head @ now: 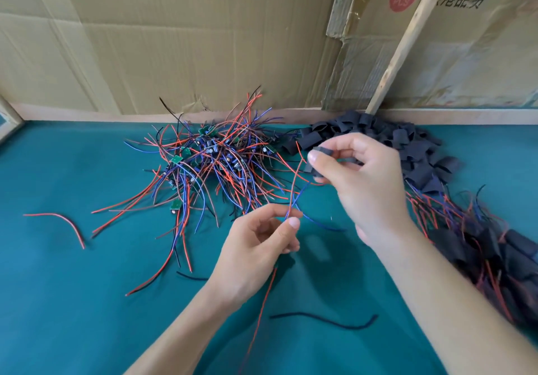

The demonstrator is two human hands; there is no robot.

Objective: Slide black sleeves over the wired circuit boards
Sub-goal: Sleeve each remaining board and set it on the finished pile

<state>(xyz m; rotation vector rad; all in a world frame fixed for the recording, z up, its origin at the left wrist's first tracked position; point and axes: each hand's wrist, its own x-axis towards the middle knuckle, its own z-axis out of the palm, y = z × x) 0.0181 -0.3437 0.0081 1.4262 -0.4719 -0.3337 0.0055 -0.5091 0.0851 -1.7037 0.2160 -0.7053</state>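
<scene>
Mid-task: right hand (353, 170) pinches a black sleeve (316, 165); left hand (262, 246) pinches red and blue wires (292, 197). Sleeved boards (495, 252) lie at the bench's right edge; tangled bare boards (209, 159) remain mid-bench.

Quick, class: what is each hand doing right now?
Left hand: pinches red and blue wires.
Right hand: pinches a black sleeve.

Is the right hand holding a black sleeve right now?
Yes, the right hand pinches a black sleeve between thumb and fingers, above the wires that the left hand holds.
</scene>
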